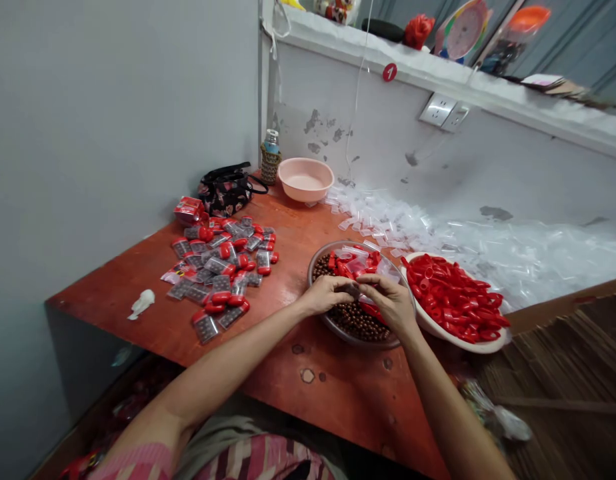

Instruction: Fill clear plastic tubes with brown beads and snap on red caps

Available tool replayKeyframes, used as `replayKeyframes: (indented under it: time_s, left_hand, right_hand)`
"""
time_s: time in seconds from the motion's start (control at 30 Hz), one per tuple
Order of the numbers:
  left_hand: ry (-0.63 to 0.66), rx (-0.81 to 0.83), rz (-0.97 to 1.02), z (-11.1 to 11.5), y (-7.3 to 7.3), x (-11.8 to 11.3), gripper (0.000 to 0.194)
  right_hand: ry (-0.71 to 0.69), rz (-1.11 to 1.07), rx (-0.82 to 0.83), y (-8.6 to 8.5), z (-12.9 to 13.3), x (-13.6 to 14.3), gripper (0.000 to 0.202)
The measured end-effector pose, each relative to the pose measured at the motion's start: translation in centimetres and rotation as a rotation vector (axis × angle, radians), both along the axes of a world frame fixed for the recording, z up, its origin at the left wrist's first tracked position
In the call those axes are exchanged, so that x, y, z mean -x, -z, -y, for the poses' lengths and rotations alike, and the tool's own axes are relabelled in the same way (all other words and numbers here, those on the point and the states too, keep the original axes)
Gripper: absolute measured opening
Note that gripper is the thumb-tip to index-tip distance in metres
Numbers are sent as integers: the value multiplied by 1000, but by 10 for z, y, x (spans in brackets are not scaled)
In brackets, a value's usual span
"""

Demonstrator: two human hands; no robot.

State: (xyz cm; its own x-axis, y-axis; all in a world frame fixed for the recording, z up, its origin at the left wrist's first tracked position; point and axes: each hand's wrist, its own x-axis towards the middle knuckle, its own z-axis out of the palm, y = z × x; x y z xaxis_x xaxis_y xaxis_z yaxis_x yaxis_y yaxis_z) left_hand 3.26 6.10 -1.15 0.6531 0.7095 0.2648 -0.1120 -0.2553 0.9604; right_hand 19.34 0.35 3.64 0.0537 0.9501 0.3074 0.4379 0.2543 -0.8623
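Over a round metal bowl my left hand and my right hand meet, fingertips close together. The fingers of both are pinched around something small and dark that I cannot make out. Brown beads fill the front and left of the bowl. Red plastic pieces and clear sleeves lie at its back, partly behind my hands. Right beside it, a white basin holds a heap of red plastic caps.
Several filled packs with red caps lie on the red table at left, near a white crumpled tissue. Behind are a floral bag, a bottle and a pink basin. Clear sleeves are piled along the wall.
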Motion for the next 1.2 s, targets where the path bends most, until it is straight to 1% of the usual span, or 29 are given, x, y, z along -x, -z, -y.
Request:
replayKeyframes:
  time_s: [0.07,0.13,0.2,0.23,0.3,0.37,0.43,0.5,0.53,0.6,0.67,0.7,0.77,0.8,0.87,0.9,0.97,1.0,1.1,1.2]
  left_hand:
    - [-6,28,24,0,0,0,33]
    - [-10,94,60,0,0,1,34]
    - [-15,183,114,0,-1,1,35]
    - [-17,203,131,1,-1,0,35]
    - [-11,169,122,1,-1,0,33]
    - [-15,105,92,1,0,-1,30]
    - [-34,72,69,1,0,-1,29]
    - [-46,60,60,1,1,-1,29]
    - [-44,74,65,1,1,-1,29]
    - [-51,175,121,0,1,-1,33]
    - [-87,285,196,1,1,0,38]
    - [-102,305,217,1,1,-1,39]
    - [-129,268,213,1,1,-1,38]
    - [-139,239,198,1,2,-2,36]
    - [-153,218,185,2,2,-3,36]
    - [-153,233,195,2,2,-3,36]
    - [-140,285,239,2,3,-4,38]
    - [-137,304,263,2,3,-5,38]
    - [-162,327,308,3,3,-5,39]
    - [-183,365,350,4,1,-6,37]
  right_hand:
    - [52,-26,6,-2,3,-5,19]
    - [127,-16,4,-3,9,-19,20]
    - [209,56,-4,-3,15,-38,21]
    - [234,117,-4,-2,18,-47,21]
    - [225,273,8,4,21,-63,21]
    - [140,456,22,13,20,-69,20]
    - [56,662,21,21,15,-65,20]
    - [24,885,14,28,9,-56,21]
    - [27,983,12,30,6,-51,21]
    - [39,1109,9,32,2,-44,20]
    - [63,1135,-6,33,1,-42,18]
    - [79,1123,-17,33,0,-42,18]
    - [100,1073,-54,33,0,-41,18]
    - [89,1051,-86,33,0,-39,18]
    - [-3,1059,-177,33,-3,-31,21]
    - [-59,1095,-227,32,-5,-26,23]
    - [-139,1214,-300,32,-11,-15,26]
    - [-154,1275,-314,32,-14,-12,26]
    - [-128,1367,-304,32,-22,-11,18]
    - [-63,1342,-280,34,-26,-20,18]
